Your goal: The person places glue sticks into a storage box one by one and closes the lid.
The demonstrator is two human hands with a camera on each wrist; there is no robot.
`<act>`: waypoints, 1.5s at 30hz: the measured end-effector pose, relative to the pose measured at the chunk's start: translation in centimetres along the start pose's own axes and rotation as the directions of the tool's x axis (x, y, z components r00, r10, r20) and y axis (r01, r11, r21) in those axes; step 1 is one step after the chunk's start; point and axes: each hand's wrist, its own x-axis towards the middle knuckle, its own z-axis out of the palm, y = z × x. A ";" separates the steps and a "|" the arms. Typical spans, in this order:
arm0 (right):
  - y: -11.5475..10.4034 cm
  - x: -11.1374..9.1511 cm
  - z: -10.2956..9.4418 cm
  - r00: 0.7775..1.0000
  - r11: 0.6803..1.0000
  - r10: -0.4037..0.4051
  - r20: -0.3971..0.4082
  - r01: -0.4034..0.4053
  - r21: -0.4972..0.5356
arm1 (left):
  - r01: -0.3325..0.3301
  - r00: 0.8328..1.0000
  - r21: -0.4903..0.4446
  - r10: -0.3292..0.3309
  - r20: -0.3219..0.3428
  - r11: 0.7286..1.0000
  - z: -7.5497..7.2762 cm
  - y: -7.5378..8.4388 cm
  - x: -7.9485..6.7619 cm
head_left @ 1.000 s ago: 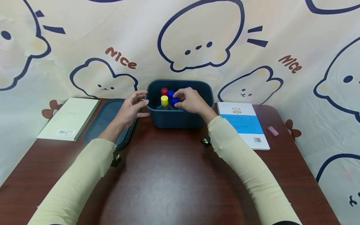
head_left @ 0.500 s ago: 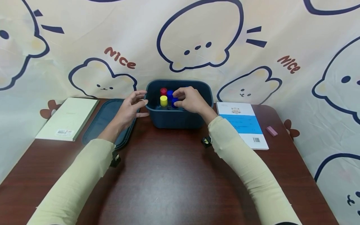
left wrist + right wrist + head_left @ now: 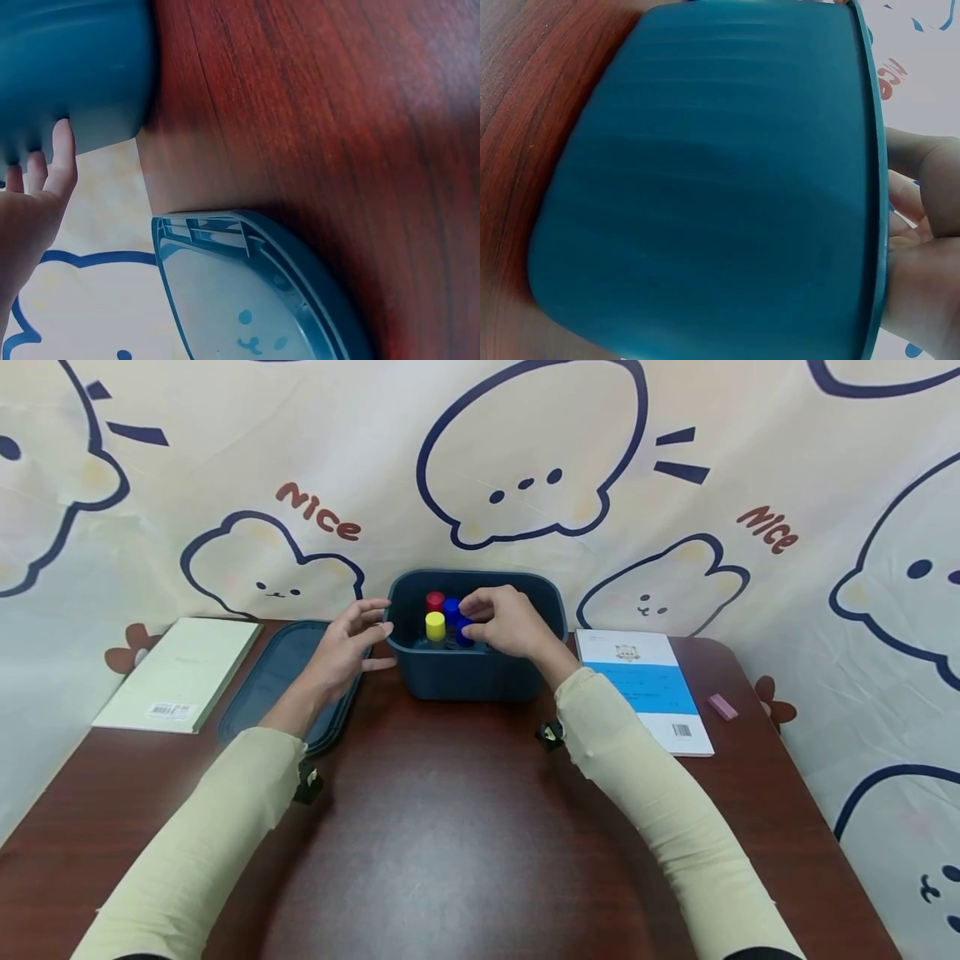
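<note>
A dark teal plastic bin [image 3: 472, 677] stands at the back of the table, against the patterned cloth. My right hand [image 3: 510, 622] reaches over its front rim and pinches a small blue-capped bottle [image 3: 465, 633] between thumb and fingers. Beside that bottle, inside the bin, stand a yellow-capped bottle [image 3: 435, 626], a red-capped one [image 3: 435, 602] and another blue-capped one [image 3: 451, 608]. My left hand [image 3: 341, 647] has its fingertips on the bin's left side, fingers spread, as the left wrist view also shows. In the right wrist view the bin wall hides the bottles.
A matching teal lid [image 3: 258, 693] lies left of the bin, partly under my left forearm. Further left is a pale green book [image 3: 180, 672]. On the right lie a blue-and-white booklet [image 3: 637, 681] and a small pink block [image 3: 723, 707].
Both hands keep almost the same places, the right one still at the blue-capped bottle. The whole head view has shifted slightly.
</note>
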 end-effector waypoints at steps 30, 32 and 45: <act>-0.3 -2.4 -2.8 0.992 0.995 -0.086 -0.095 0.090 0.036 | 0.025 0.998 0.139 -0.018 -0.054 0.990 -2.0 1.0 -1.0; 0.0 -2.7 -3.0 0.990 0.995 -0.085 -0.111 0.089 0.036 | 0.024 0.998 0.150 -0.016 -0.054 0.988 -2.5 1.1 -1.2; 2.1 -4.2 -4.1 0.974 0.981 -0.118 -0.196 0.144 0.127 | 0.023 0.993 0.205 0.002 -0.121 0.978 -5.9 1.5 -2.7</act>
